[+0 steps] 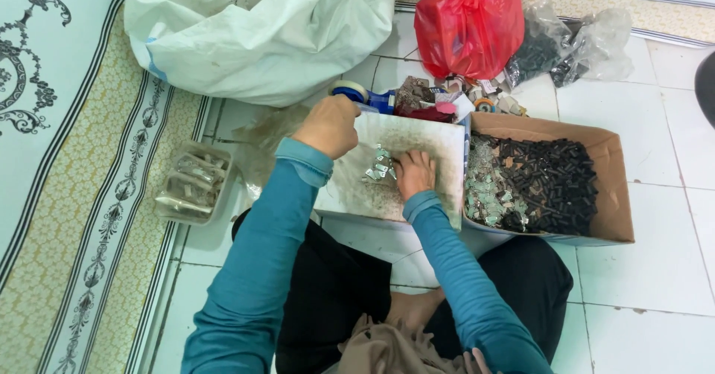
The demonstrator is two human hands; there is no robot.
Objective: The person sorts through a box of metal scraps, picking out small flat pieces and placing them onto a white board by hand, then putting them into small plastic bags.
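Head view: person seated on a tiled floor, arms in teal sleeves.
Left hand: curled into a fist above the white board's left edge; contents cannot be told.
Right hand: fingers spread flat on the board, touching small silver pieces.
Cardboard box: just right, holding black and silver parts.
Plastic tray: left, well apart.

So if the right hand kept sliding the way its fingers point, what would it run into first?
The right hand lies on the white board, fingers aimed up and left. First in that line is the little heap of silvery metal pieces, which the fingertips seem to touch already; beyond it, probably the left hand.
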